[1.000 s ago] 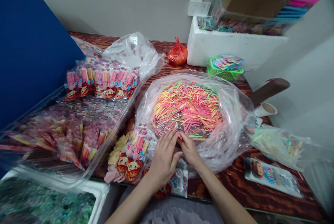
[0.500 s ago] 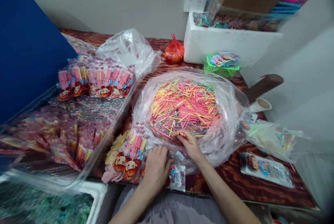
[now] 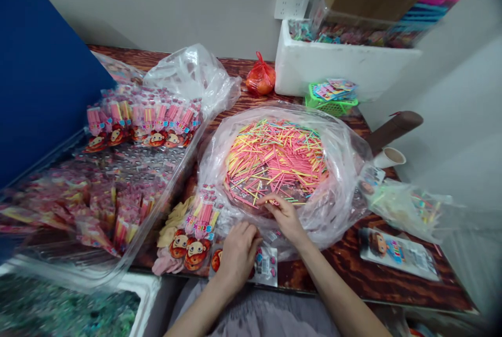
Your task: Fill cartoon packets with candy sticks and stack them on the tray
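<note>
A clear plastic bag [image 3: 347, 169] lies spread open on the table, with a heap of thin pink, yellow and green candy sticks [image 3: 274, 154] inside. At the bag's near edge my right hand [image 3: 288, 222] is closed round a small bundle of candy sticks, whose ends show by the fingertips. My left hand [image 3: 238, 253] rests at the table's front edge with curled fingers on a printed plastic packet [image 3: 269, 266]; its fingertips are partly hidden. Left of that hand lie filled packets [image 3: 198, 237] with cartoon faces, pink and yellow sticks showing through.
A clear tray [image 3: 162, 201] holding many filled packets stands on the left. Behind are a red bag of fruit [image 3: 261, 78], a green basket [image 3: 331, 104] of cards and a white foam box [image 3: 341, 67]. On the right stand a paper cup [image 3: 389, 157] and a flat packet [image 3: 400, 254].
My left hand has shifted slightly to the right over the packet, and more of the packet's left part shows. My right hand stays almost in place with the bundle of sticks.
</note>
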The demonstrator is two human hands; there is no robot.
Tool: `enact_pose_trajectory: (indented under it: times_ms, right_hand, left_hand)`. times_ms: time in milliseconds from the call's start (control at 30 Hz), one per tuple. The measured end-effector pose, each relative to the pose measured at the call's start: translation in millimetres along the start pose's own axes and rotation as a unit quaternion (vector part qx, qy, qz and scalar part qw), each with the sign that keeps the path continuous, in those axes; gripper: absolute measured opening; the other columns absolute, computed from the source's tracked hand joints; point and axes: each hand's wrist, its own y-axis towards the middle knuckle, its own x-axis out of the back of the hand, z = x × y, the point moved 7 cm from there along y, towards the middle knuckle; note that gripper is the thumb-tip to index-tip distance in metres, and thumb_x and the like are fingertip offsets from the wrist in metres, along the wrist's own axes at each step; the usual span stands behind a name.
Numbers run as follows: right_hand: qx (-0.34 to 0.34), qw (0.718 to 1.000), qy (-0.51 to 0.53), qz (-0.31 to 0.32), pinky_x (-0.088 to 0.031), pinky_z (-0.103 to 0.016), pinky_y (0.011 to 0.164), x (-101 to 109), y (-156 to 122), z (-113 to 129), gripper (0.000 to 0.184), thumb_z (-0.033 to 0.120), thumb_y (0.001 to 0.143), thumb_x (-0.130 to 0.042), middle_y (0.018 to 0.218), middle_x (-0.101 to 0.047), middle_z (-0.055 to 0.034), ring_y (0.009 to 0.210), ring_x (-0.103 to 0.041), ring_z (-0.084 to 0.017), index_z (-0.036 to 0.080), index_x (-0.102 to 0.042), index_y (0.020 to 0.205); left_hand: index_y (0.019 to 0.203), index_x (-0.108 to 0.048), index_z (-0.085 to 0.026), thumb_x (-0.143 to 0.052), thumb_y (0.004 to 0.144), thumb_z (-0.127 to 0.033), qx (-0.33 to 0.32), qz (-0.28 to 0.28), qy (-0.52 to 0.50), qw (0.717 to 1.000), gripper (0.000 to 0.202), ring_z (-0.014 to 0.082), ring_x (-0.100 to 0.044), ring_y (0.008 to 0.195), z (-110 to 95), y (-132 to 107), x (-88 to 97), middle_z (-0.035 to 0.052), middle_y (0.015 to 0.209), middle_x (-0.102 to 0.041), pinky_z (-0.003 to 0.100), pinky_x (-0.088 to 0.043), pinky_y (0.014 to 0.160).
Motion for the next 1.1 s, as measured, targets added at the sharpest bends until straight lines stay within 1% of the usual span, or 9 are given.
enact_pose_trajectory:
  times_ms: [167, 300, 367, 467, 533, 600, 667, 833, 1100]
  right_hand:
    - [0.014, 1.000, -0.002, -0.011, -0.046, -0.031, 0.084, 5.3, 1.6, 5.6, 0.019, 0.025, 0.092, -0.054, 0.095, -0.071, -0.0037, 0.093, -0.063, -0.020, 0.024, -0.072, 0.098]
    - [0.019, 1.000, -0.013, -0.021, -0.046, -0.032, 0.084, 10.7, 2.6, 6.2, 0.019, 0.027, 0.093, -0.053, 0.096, -0.071, -0.0041, 0.094, -0.063, -0.021, 0.025, -0.072, 0.098]
    - [0.024, 0.999, -0.019, -0.023, -0.046, -0.032, 0.085, 12.3, 2.6, 7.3, 0.019, 0.028, 0.093, -0.054, 0.096, -0.071, -0.0043, 0.094, -0.063, -0.021, 0.024, -0.072, 0.098]
    - [0.029, 0.999, -0.021, -0.023, -0.046, -0.032, 0.086, 12.3, 2.1, 8.5, 0.019, 0.028, 0.093, -0.054, 0.096, -0.071, -0.0043, 0.094, -0.063, -0.021, 0.024, -0.072, 0.098]
    - [0.028, 0.999, -0.019, -0.022, -0.046, -0.032, 0.085, 10.7, 1.6, 8.6, 0.019, 0.028, 0.092, -0.054, 0.096, -0.071, -0.0039, 0.094, -0.063, -0.021, 0.024, -0.072, 0.098]
    - [0.024, 0.999, -0.018, -0.023, -0.046, -0.031, 0.084, 8.8, 1.2, 8.4, 0.018, 0.028, 0.092, -0.054, 0.095, -0.071, -0.0035, 0.093, -0.063, -0.020, 0.025, -0.072, 0.098]
    - [0.022, 0.999, -0.017, -0.024, -0.046, -0.031, 0.084, 7.4, 0.8, 8.7, 0.018, 0.028, 0.092, -0.055, 0.093, -0.071, -0.0033, 0.092, -0.063, -0.020, 0.025, -0.072, 0.097]
    - [0.017, 1.000, -0.008, -0.022, -0.047, -0.031, 0.083, 6.0, 0.7, 9.0, 0.018, 0.029, 0.092, -0.055, 0.094, -0.071, -0.0035, 0.093, -0.063, -0.020, 0.024, -0.071, 0.097]
    - [0.010, 1.000, -0.005, -0.023, -0.046, -0.032, 0.084, 3.6, 0.7, 7.8, 0.018, 0.026, 0.092, -0.053, 0.094, -0.071, -0.0034, 0.092, -0.064, -0.021, 0.025, -0.071, 0.096]
  left_hand:
    - [0.088, -0.067, -0.020, -0.046, 0.094, -0.022, 0.000, -0.030, -0.067, 0.997, 0.022, 0.0202, -0.059, 0.078, 7.3, 5.0, 17.9, 0.0051, 0.081, -0.064, 0.030, -0.043, 0.069]
    - [0.096, -0.071, -0.022, -0.046, 0.094, -0.025, 0.045, -0.055, -0.198, 0.978, 0.025, 0.0197, -0.062, 0.082, 18.5, 9.7, 36.5, 0.0047, 0.085, -0.068, 0.029, -0.045, 0.073]
    - [0.092, -0.070, -0.021, -0.052, 0.090, -0.030, 0.093, -0.091, -0.291, 0.948, 0.021, 0.0198, -0.062, 0.084, 29.3, 9.9, 46.2, 0.0044, 0.087, -0.068, 0.029, -0.046, 0.076]
    - [0.084, -0.066, -0.018, -0.064, 0.082, -0.037, 0.178, -0.135, -0.428, 0.876, 0.019, 0.0172, -0.060, 0.078, 46.7, 6.8, 52.4, 0.0018, 0.080, -0.066, 0.026, -0.046, 0.073]
    - [0.079, -0.062, -0.017, -0.069, 0.078, -0.040, 0.206, -0.149, -0.487, 0.835, 0.024, 0.0136, -0.056, 0.070, 52.0, 5.2, 53.2, -0.0012, 0.073, -0.061, 0.022, -0.044, 0.068]
    - [0.076, -0.059, -0.017, -0.070, 0.078, -0.042, 0.213, -0.167, -0.512, 0.815, 0.028, 0.0107, -0.051, 0.063, 53.1, 3.8, 55.0, -0.0036, 0.067, -0.056, 0.020, -0.041, 0.062]
    - [0.074, -0.056, -0.017, -0.067, 0.080, -0.046, 0.214, -0.180, -0.514, 0.811, 0.031, 0.0095, -0.046, 0.059, 51.4, 2.3, 56.7, -0.0047, 0.065, -0.051, 0.019, -0.038, 0.058]
    - [0.067, -0.051, -0.017, -0.056, 0.087, -0.051, 0.207, -0.159, -0.477, 0.839, 0.039, 0.0097, -0.042, 0.057, 44.4, 1.6, 56.8, -0.0040, 0.060, -0.048, 0.019, -0.035, 0.054]
    - [0.076, -0.059, -0.017, -0.070, 0.077, -0.044, 0.214, -0.141, -0.478, 0.840, 0.029, 0.0097, -0.047, 0.058, 52.7, 0.6, 51.7, -0.0044, 0.066, -0.052, 0.019, -0.039, 0.056]
